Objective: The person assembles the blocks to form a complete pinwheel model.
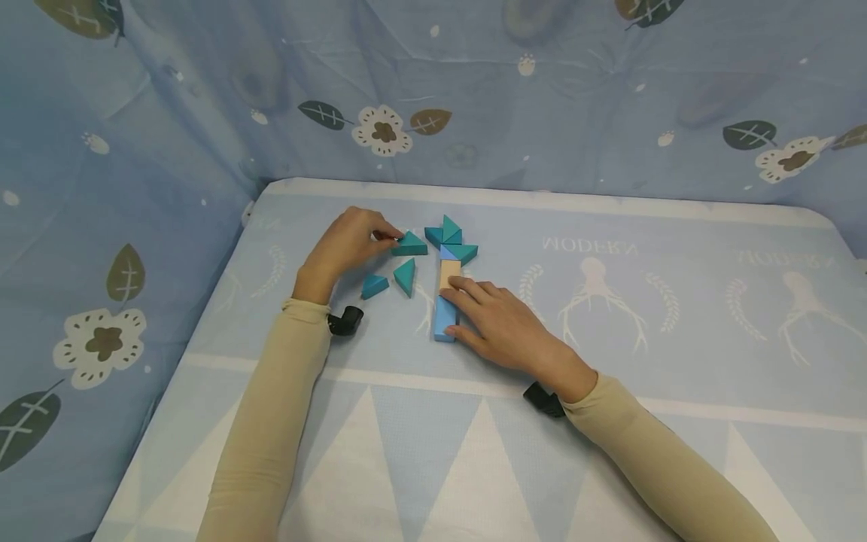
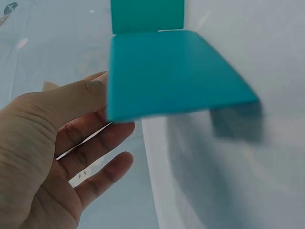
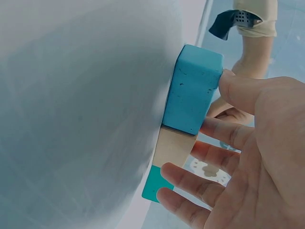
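Note:
My left hand [image 1: 348, 245] pinches the left end of a teal triangular block [image 1: 412, 245] between thumb and forefinger. In the left wrist view a nearer blue-teal block [image 2: 176, 76] hides the thumb tip. My right hand [image 1: 504, 324] rests along a column of blocks, its fingers loosely spread. Its thumb touches the side of the long blue block [image 1: 445, 315], with the forefinger farther along. Beyond that lies a natural wood block [image 1: 450, 268], with other fingertips near it. A small blue triangle [image 1: 446, 254] and teal triangles [image 1: 463, 253] are grouped at the column's far end.
Two loose triangular blocks, one blue [image 1: 375, 286] and one teal [image 1: 404, 277], lie between the left forearm and the column. All stand on a patterned light-blue cloth [image 1: 609, 361]. Blue floral fabric [image 1: 576, 105] rises behind and at the left.

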The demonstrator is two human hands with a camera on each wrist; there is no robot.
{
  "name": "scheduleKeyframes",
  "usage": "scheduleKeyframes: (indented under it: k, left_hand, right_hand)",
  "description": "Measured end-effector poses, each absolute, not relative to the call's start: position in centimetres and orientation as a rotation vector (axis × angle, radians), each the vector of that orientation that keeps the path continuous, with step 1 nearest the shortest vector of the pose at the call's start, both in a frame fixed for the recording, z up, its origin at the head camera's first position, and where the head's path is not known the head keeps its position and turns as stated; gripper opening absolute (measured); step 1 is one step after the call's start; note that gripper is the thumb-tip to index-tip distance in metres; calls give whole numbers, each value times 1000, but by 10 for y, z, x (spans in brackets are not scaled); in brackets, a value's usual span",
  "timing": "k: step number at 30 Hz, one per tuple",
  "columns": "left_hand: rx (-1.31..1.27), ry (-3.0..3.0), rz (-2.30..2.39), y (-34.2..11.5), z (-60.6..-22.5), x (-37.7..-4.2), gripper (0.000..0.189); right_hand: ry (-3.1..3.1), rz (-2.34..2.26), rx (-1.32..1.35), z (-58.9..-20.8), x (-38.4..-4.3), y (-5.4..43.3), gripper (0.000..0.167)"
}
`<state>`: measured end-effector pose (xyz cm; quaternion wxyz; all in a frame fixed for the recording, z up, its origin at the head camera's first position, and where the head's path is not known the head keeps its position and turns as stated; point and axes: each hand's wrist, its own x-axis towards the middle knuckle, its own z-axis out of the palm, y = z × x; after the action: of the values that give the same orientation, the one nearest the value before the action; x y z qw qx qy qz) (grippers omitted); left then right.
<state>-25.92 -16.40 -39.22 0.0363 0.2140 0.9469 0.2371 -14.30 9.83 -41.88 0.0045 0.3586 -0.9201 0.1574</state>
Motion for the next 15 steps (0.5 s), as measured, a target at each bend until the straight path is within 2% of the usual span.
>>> scheduleKeyframes:
  k: [15]
  left_hand:
    - [770, 2949, 632, -150, -397, -258, 23]
  right_hand:
    - [-2877, 496, 1127, -419, -144, 98, 55]
